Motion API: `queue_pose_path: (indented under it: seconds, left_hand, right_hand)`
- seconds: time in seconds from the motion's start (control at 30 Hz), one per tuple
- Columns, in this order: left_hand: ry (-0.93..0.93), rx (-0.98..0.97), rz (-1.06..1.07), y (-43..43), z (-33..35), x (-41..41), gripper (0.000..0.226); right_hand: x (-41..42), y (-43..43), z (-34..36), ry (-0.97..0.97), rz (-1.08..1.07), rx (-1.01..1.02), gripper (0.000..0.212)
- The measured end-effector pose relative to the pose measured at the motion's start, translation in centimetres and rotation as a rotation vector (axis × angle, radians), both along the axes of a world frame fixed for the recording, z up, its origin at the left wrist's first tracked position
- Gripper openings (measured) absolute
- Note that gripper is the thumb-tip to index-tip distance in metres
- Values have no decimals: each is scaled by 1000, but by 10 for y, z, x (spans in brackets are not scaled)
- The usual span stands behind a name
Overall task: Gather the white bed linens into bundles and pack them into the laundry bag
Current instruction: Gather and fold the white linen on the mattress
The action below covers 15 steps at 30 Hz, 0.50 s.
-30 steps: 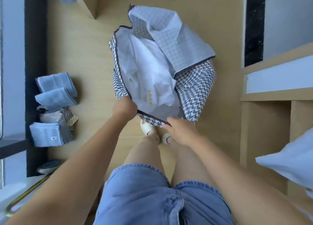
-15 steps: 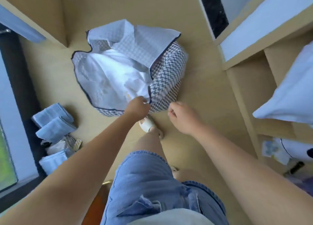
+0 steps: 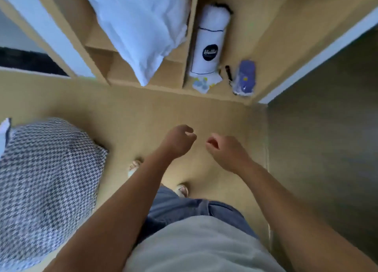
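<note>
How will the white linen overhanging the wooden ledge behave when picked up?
The white linen sags, creased, over the ledge: probably floppy and light. It looks bulky, so one hand would likely leave parts trailing; the left hand and right hand are both free.

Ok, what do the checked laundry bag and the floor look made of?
The laundry bag looks like matte woven fabric: houndstooth weave, soft slump. The floor is probably tan wood or laminate, low sheen; blur hides any grain.
</note>
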<state>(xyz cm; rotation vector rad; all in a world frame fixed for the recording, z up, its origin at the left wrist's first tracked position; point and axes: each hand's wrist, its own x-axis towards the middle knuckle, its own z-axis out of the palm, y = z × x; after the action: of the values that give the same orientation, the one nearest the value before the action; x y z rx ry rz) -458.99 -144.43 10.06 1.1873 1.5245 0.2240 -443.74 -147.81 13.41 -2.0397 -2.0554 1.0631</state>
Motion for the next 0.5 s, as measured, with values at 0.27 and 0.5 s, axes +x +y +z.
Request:
queue_pose_path:
  seconds: [0.27, 0.5]
  left_hand:
    - [112, 40, -716, 7, 8, 201, 30]
    - [150, 75, -1120, 46, 3, 395, 32]
  right_hand:
    - [176, -88, -12, 119, -669, 22, 12]
    - [333, -81, -22, 120, -964, -22, 15]
